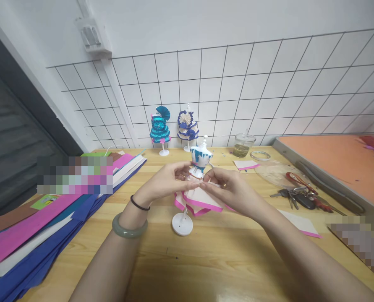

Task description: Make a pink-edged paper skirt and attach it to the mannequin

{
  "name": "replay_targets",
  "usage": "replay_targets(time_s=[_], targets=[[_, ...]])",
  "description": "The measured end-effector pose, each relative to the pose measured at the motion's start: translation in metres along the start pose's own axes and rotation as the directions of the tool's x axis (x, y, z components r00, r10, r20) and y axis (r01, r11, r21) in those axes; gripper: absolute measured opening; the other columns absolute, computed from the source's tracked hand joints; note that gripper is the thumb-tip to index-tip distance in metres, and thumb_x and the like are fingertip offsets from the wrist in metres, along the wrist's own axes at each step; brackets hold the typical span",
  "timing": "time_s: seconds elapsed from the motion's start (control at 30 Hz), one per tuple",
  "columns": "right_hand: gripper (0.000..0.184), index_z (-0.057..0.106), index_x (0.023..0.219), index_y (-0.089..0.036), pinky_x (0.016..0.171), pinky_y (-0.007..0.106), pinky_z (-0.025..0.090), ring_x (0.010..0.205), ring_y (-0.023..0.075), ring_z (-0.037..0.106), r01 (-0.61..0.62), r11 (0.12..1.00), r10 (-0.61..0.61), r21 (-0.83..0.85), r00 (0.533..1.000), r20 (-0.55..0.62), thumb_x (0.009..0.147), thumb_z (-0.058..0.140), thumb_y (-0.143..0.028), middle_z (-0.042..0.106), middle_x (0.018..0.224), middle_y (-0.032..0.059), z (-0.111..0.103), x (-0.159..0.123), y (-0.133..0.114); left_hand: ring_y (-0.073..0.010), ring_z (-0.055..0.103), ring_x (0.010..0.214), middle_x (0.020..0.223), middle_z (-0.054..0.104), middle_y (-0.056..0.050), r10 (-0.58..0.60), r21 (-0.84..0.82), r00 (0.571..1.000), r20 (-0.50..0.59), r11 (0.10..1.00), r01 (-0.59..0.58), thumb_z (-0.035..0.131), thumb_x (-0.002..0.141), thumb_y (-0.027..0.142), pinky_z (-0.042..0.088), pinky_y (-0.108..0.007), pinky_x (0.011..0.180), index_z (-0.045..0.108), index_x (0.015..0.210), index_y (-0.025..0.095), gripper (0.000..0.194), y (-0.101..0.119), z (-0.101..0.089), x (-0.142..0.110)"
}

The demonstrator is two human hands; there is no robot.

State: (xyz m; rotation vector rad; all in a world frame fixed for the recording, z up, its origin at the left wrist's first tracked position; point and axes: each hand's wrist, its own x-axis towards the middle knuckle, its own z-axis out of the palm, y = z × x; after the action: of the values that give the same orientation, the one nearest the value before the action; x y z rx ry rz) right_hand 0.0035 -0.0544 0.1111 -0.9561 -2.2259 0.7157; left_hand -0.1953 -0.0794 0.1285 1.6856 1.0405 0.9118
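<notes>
Before me a small white dress form [202,156] with torn blue patches on its bodice is tilted, its round base [182,224] toward me. Around its waist hangs a white paper skirt [202,200] with a pink edge. My left hand [177,180] is closed about the waist from the left, its thumb on the skirt's top. From the right, my right hand [226,186] pinches the skirt's upper edge near the left thumb. The fingertips meet and partly hide the waist.
Two dressed miniature forms, one teal [160,130] and one blue and cream [188,128], stand by the wall. Stacked coloured paper [79,201] lies left. Right are a glass cup [241,147], keys [300,198], a pink-edged paper piece [300,223] and an orange board [334,167].
</notes>
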Motion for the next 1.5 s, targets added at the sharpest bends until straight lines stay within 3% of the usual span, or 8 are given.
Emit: replay_targets(time_s=[0.2, 0.63, 0.77, 0.9, 1.23, 1.5], targets=[[0.018, 0.060, 0.081, -0.022, 0.049, 0.022, 0.030, 0.056, 0.0104, 0.042, 0.010, 1.000, -0.009, -0.004, 0.999, 0.043, 0.083, 0.051, -0.037, 0.054, 0.063, -0.0023, -0.005, -0.003, -0.004, -0.0143, 0.055, 0.079, 0.091, 0.059, -0.004, 0.034, 0.025, 0.999, -0.025, 0.999, -0.034, 0.070, 0.069, 0.033, 0.046, -0.026, 0.067, 0.053, 0.112, 0.016, 0.049, -0.001, 0.001, 0.001], [0.018, 0.053, 0.079, -0.021, 0.044, 0.021, 0.030, 0.050, 0.0100, 0.043, -0.033, 0.999, 0.033, -0.008, 0.999, -0.033, 0.078, 0.058, -0.038, 0.049, 0.058, -0.0037, -0.002, -0.006, -0.003, -0.0146, 0.054, 0.084, 0.097, 0.056, -0.005, 0.069, 0.016, 0.998, -0.005, 0.998, -0.069, 0.071, 0.068, 0.029, 0.045, -0.027, 0.072, 0.050, 0.111, 0.017, 0.049, -0.005, -0.002, 0.001], [0.016, 0.058, 0.084, -0.022, 0.047, 0.022, 0.031, 0.054, 0.0112, 0.047, -0.011, 0.996, 0.013, -0.087, 1.000, 0.022, 0.079, 0.057, -0.037, 0.054, 0.061, -0.0023, -0.012, -0.007, -0.010, -0.0162, 0.055, 0.087, 0.098, 0.056, -0.006, 0.071, 0.021, 0.998, 0.000, 0.997, -0.071, 0.070, 0.069, 0.030, 0.045, -0.029, 0.075, 0.050, 0.111, 0.017, 0.048, -0.006, -0.003, 0.001], [0.021, 0.063, 0.076, -0.020, 0.053, 0.024, 0.036, 0.063, 0.0129, 0.053, 0.027, 0.997, -0.021, -0.078, 0.997, 0.074, 0.085, 0.049, -0.033, 0.062, 0.071, 0.0013, -0.014, -0.006, -0.016, -0.0170, 0.054, 0.089, 0.101, 0.056, -0.007, 0.064, 0.008, 0.998, 0.020, 0.998, -0.064, 0.068, 0.072, 0.032, 0.045, -0.030, 0.075, 0.050, 0.114, 0.018, 0.048, -0.007, -0.003, 0.001], [0.027, 0.060, 0.071, -0.019, 0.047, 0.024, 0.031, 0.054, 0.0123, 0.047, 0.014, 0.997, -0.009, -0.072, 0.998, 0.069, 0.086, 0.045, -0.036, 0.057, 0.060, 0.0007, -0.010, -0.006, -0.012, -0.0181, 0.053, 0.096, 0.108, 0.055, -0.009, 0.050, 0.037, 0.998, 0.032, 0.998, -0.051, 0.062, 0.077, 0.032, 0.045, -0.030, 0.078, 0.048, 0.117, 0.018, 0.044, -0.004, -0.001, 0.000], [0.025, 0.059, 0.072, -0.019, 0.047, 0.023, 0.032, 0.055, 0.0118, 0.047, -0.005, 0.997, 0.012, -0.073, 0.995, 0.094, 0.086, 0.047, -0.035, 0.057, 0.061, 0.0000, -0.013, -0.005, -0.013, -0.0171, 0.054, 0.092, 0.107, 0.055, -0.008, 0.033, 0.035, 0.999, 0.028, 0.999, -0.034, 0.067, 0.072, 0.030, 0.045, -0.030, 0.078, 0.048, 0.116, 0.017, 0.051, -0.004, -0.001, 0.000]])
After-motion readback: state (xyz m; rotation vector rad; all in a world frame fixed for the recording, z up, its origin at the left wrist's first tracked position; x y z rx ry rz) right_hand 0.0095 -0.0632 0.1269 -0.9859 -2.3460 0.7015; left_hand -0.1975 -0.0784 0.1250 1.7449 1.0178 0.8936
